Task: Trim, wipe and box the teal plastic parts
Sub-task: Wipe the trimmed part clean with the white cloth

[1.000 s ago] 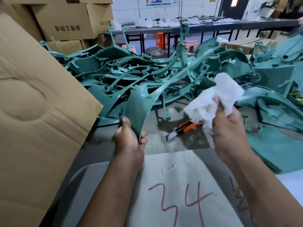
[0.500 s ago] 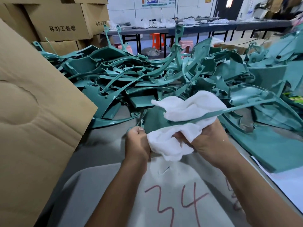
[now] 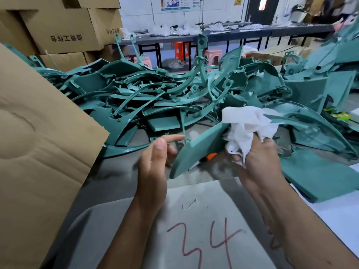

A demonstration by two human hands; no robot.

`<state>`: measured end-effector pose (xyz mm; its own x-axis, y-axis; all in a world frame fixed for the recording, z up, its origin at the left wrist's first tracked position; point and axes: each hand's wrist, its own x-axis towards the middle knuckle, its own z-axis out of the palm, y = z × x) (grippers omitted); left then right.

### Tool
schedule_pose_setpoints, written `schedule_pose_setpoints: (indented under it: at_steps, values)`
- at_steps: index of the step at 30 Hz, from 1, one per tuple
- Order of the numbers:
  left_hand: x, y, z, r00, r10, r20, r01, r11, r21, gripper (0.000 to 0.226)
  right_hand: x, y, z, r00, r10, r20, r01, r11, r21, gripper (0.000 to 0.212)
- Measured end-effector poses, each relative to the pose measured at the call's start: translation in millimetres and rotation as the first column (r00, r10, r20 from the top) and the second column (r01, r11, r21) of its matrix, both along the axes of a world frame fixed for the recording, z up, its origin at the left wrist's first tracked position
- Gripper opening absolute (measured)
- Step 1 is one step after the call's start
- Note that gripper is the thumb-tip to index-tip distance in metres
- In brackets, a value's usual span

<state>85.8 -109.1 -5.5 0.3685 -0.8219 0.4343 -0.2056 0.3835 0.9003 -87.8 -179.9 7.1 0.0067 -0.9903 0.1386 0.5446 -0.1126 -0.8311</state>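
A person works at a grey table (image 3: 120, 183) heaped with teal plastic parts (image 3: 147, 98). One teal part (image 3: 196, 150) hangs in the air just above the table, between the two hands, its broad flat blade pointing down and left and a long thin arm curving away up and right.

The right hand (image 3: 258, 162) has its fingers curled around a crumpled white cloth (image 3: 246, 123), and the part's upper end disappears into that cloth, so this hand seems to carry the part (the exact contact is hidden by the folds). The left hand (image 3: 155, 158) is spread, fingers straight and apart, holding nothing; its fingertips lie just beside the blade's edge, and whether they touch it cannot be told because of blur.

The part is probably light, since one cloth-wrapped grip seems to hold it up. The blade looks stiff; the narrow arm likely flexes and could snap if levered. The glossy moulded surface looks slippery, more so through cloth. The safest hold is likely on the wide blade near its thick edge, not the slender arm.

The part is smooth, uniformly teal and slightly shiny, shaped like a curved fin. An orange-handled knife (image 3: 210, 156) lies on the table behind it. A cardboard flap (image 3: 38, 142) stands at the left.
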Motion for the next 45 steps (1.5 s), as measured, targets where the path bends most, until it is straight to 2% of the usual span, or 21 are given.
schedule_pose_setpoints:
  at_steps: [3, 4, 6, 8, 11, 14, 17, 19, 22, 23, 26, 28, 29, 32, 34, 36, 37, 39, 41, 43, 45]
  values:
    - [-10.3, 2.8, 3.1, 0.992, -0.089, -0.088, 0.087, 0.996, -0.025, 0.073, 7.5, 1.5, -0.7, 0.999, 0.004, 0.04, -0.007, 0.998, 0.062, 0.038]
    - [-12.0, 3.5, 2.6, 0.992, -0.112, -0.051, 0.111, 0.993, -0.034, 0.074, 10.3, 0.8, -4.0, 0.998, 0.022, 0.052, -0.026, 0.996, 0.081, 0.033]
    - [-13.5, 3.5, -1.0, 0.987, -0.136, 0.085, 0.14, 0.989, -0.04, 0.062, 12.8, 0.3, -7.8, 0.997, 0.04, 0.063, -0.048, 0.99, 0.132, 0.02]
    - [-10.7, -0.1, -6.0, 0.98, -0.086, 0.177, 0.089, 0.996, -0.007, 0.039, 11.9, -3.4, -10.8, 0.997, 0.047, 0.057, -0.055, 0.986, 0.159, 0.011]
    - [-5.5, -5.3, -14.0, 0.968, -0.012, 0.252, 0.014, 1.0, -0.007, 0.02, 10.9, -4.3, -8.8, 0.999, 0.041, 0.019, -0.043, 0.989, 0.138, 0.019]
    - [-1.0, -6.3, -11.7, 0.939, -0.01, 0.342, 0.025, 0.999, -0.041, 0.017, 11.0, -3.4, -7.9, 0.999, 0.032, 0.035, -0.037, 0.987, 0.156, 0.024]
    - [2.1, -5.1, -8.7, 0.939, -0.054, 0.34, 0.061, 0.998, -0.009, 0.021, 9.2, -3.4, -7.7, 0.998, 0.011, 0.063, -0.022, 0.985, 0.174, 0.023]
    - [3.8, -3.3, -6.7, 0.938, -0.08, 0.336, 0.085, 0.996, 0.001, 0.022, 6.3, -5.0, -6.3, 0.991, 0.009, 0.133, -0.038, 0.975, 0.219, 0.011]
    - [8.3, -0.7, -6.5, 0.915, -0.018, 0.402, 0.044, 0.998, -0.055, 0.01, -7.1, -15.7, -3.4, 0.943, -0.047, 0.328, -0.075, 0.934, 0.35, 0.012]
    - [10.3, 0.0, -6.4, 0.911, 0.02, 0.411, 0.015, 0.997, -0.082, 0.007, -12.5, -20.6, -0.6, 0.936, -0.069, 0.346, -0.064, 0.932, 0.357, 0.009]
    - [7.9, 1.6, -6.0, 0.897, 0.133, 0.422, -0.074, 0.986, -0.152, 0.009, -17.8, -23.9, 5.2, 0.926, -0.099, 0.365, -0.041, 0.933, 0.358, 0.017]
    - [3.6, 3.6, -3.5, 0.889, 0.224, 0.399, -0.153, 0.967, -0.202, 0.004, -10.9, -17.0, 7.4, 0.958, -0.103, 0.267, 0.009, 0.944, 0.33, 0.008]
    - [2.2, 3.7, -2.2, 0.895, 0.27, 0.355, -0.2, 0.954, -0.224, 0.005, -7.5, -12.5, 6.5, 0.979, -0.116, 0.165, 0.06, 0.949, 0.309, 0.005]
    - [12.5, 2.6, 5.6, 0.907, 0.417, 0.051, -0.39, 0.881, -0.269, 0.024, 0.1, -7.1, 0.5, 0.967, -0.216, -0.138, 0.245, 0.936, 0.253, 0.01]
    - [27.7, 3.4, 10.0, 0.897, 0.439, -0.054, -0.439, 0.866, -0.24, 0.029, -3.1, -11.8, 0.9, 0.951, -0.287, -0.117, 0.309, 0.903, 0.298, 0.011]
    - [37.7, 6.0, 10.1, 0.906, 0.423, -0.013, -0.417, 0.888, -0.194, 0.027, -11.0, -20.3, 1.5, 0.936, -0.352, -0.013, 0.337, 0.884, 0.324, 0.015]
    - [39.2, 6.9, 9.3, 0.914, 0.406, 0.014, -0.397, 0.9, -0.177, 0.027, -14.6, -23.4, 1.6, 0.936, -0.35, -0.026, 0.341, 0.889, 0.307, 0.015]
    - [37.5, 7.9, 7.4, 0.926, 0.372, 0.064, -0.357, 0.919, -0.168, 0.026, -17.8, -24.3, 0.4, 0.941, -0.296, -0.165, 0.331, 0.906, 0.265, 0.013]
    - [35.0, 8.1, 7.9, 0.939, 0.331, 0.096, -0.313, 0.936, -0.159, 0.025, -13.9, -19.5, 0.5, 0.934, -0.23, -0.273, 0.298, 0.924, 0.24, 0.023]
    - [36.4, 7.3, 8.9, 0.946, 0.301, 0.12, -0.282, 0.947, -0.154, 0.025, -8.3, -13.0, 5.9, 0.965, -0.142, -0.222, 0.185, 0.964, 0.19, 0.034]
    - [38.9, 7.5, 9.6, 0.95, 0.284, 0.131, -0.265, 0.953, -0.149, 0.025, -5.7, -10.7, 14.2, 0.991, -0.08, -0.104, 0.09, 0.991, 0.097, 0.035]
